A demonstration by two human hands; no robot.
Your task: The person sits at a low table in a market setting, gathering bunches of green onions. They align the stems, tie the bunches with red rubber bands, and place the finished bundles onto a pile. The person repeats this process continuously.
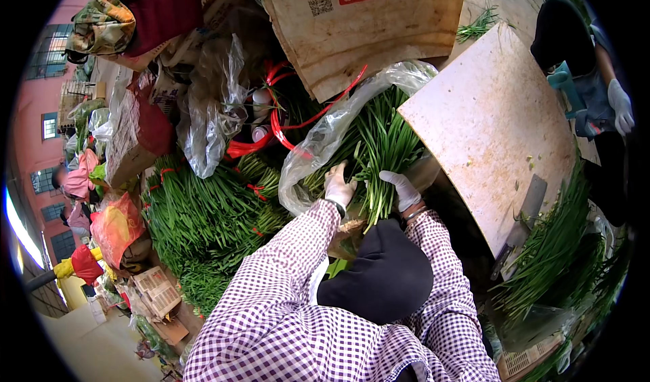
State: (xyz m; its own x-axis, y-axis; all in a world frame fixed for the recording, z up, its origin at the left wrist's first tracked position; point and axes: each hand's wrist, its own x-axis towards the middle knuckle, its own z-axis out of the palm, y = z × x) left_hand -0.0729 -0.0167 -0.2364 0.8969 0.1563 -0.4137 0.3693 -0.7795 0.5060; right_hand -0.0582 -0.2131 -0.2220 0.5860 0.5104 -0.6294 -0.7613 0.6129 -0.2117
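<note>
My left hand (340, 185), in a thin white glove, has its fingers apart at the left side of a loose bunch of garlic chives (382, 163). Against the right side of that bunch rests my gloved right hand (404, 189), gripping it near the pale stem ends; some of its fingers are hidden. The stems point down towards my black-clad knee (386, 275). Around the leaves lies a clear plastic bag (325, 133), open and crumpled. To the left is a large pile of chives (208, 214), with bundles tied in red strips.
A whitish board (497, 123) at right carries a cleaver (530, 204), beside more chives (548, 260). Red plastic strips (277, 128) hang near a printed sack-like sheet (365, 26). At the right edge is a co-worker's gloved hand (619, 107). Other people sit far left.
</note>
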